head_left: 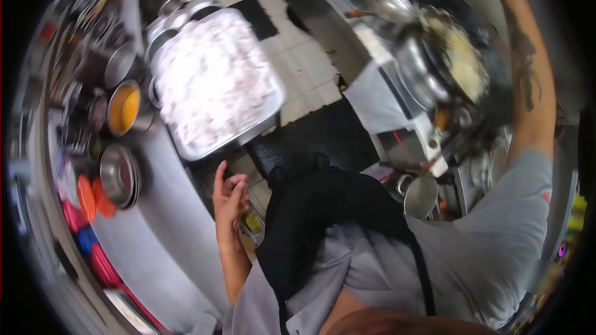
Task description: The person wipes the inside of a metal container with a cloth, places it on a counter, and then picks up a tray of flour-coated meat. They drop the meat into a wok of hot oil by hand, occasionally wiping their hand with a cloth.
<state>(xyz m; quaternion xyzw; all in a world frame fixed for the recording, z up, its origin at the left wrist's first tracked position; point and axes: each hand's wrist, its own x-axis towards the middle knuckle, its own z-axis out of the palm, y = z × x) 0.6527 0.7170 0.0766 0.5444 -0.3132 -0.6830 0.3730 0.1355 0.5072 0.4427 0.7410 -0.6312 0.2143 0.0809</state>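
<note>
My left hand (230, 195) is held low in front of my body, its index finger stretched out and the others loosely bent. Nothing is in it. Just beyond it sits a large metal tray (277, 100) heaped with whitish chunks (211, 80), which look overexposed. My right arm (531, 87) reaches up along the right side past the stove, and its hand lies outside the picture. Nearest to that forearm is a wide pan of pale yellow food (462, 62), beside a shiny steel pot (419, 68).
A steel counter (161, 211) runs down the left, bearing stacked metal bowls (118, 177), a pot with orange contents (127, 108) and orange lids (87, 198). A white cloth (375, 99) hangs at the stove's edge. Below lies a black floor mat (320, 139).
</note>
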